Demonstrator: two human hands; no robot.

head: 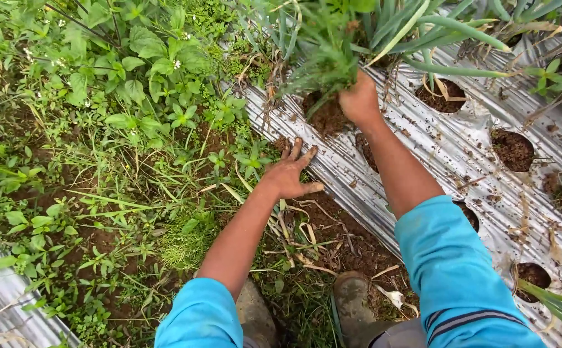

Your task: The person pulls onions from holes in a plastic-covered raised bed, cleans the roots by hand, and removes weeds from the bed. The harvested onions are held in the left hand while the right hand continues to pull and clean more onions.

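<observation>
Right hand (359,100) grips a weed clump (323,61) with its soil root ball above a planting hole at the silver mulch sheet's (448,145) left edge; left hand (289,173), fingers spread, braces there; the weed seems mid-pull, needing lifting clear.

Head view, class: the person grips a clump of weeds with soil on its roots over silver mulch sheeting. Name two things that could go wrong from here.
1. The right hand grips the weed clump close beside the long green onion-like leaves; a hard pull might tear or uproot those too.
2. The left hand presses at the edge of the silver sheeting; leaning on it could rip the film. Soil falling from the root ball may scatter over the sheeting.
</observation>
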